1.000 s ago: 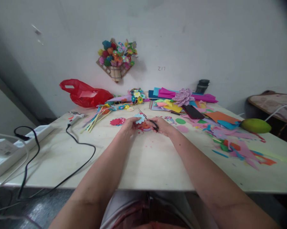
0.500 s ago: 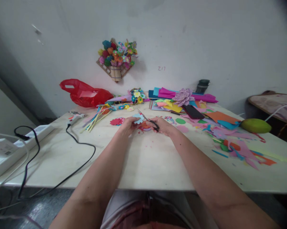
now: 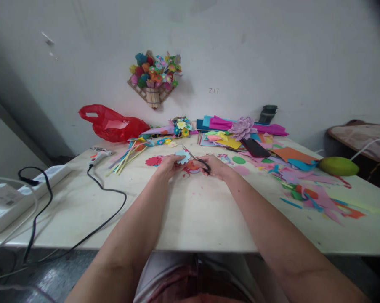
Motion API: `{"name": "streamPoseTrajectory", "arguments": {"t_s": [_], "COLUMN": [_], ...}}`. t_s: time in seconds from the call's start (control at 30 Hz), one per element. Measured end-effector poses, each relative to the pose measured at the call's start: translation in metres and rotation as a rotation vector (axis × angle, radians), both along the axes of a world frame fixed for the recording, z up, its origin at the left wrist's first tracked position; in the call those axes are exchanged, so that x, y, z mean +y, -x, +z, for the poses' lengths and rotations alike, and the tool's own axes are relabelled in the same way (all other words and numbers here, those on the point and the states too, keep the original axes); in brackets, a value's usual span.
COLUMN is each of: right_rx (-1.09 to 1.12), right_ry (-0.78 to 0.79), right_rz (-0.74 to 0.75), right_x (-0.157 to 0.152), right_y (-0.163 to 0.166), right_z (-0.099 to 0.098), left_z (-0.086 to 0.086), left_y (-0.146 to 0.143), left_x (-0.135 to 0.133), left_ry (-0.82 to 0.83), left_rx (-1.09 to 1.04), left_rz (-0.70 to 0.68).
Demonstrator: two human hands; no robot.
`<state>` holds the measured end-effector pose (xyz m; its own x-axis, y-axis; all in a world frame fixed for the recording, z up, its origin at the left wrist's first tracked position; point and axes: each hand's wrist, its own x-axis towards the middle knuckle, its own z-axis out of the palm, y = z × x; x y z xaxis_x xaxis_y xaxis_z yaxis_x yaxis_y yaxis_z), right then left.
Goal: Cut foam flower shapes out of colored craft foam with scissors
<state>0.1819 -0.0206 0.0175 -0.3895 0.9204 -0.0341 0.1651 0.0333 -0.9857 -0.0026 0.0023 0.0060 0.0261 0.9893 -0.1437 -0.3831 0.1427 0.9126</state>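
My left hand pinches a small light-blue paper flower cut-out above the pale table. My right hand is closed round the black handles of a pair of scissors, whose blades reach toward the blue cut-out. Red and orange paper scraps lie on the table just under both hands. A red paper flower lies a little to the left of my left hand.
Coloured paper sheets and offcuts cover the table's right side, with a green oval object beyond. A glue gun with black cable, a red plastic bag, paper flowers on sticks and white power strips sit left.
The blue cut-out has turned slightly in my left fingers; both hands stay in nearly the same place.
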Motion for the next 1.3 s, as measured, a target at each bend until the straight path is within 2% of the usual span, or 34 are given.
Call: {"name": "streamPoseTrajectory", "arguments": {"t_s": [0.3, 0.8, 1.3], "right_rx": [0.006, 0.048, 0.039], "right_ry": [0.004, 0.069, 0.045], "right_rz": [-0.011, -0.026, 0.055], "right_x": [0.000, -0.009, -0.001], "right_y": [0.000, 0.006, 0.001], "right_z": [0.001, 0.008, -0.004], "left_z": [-0.002, -0.005, -0.003], "left_y": [0.002, 0.002, -0.002], "left_x": [0.001, 0.002, -0.002], "left_ry": [-0.044, -0.151, -0.149], "left_rx": [0.056, -0.046, -0.054], "left_rz": [-0.055, 0.024, 0.003]}}
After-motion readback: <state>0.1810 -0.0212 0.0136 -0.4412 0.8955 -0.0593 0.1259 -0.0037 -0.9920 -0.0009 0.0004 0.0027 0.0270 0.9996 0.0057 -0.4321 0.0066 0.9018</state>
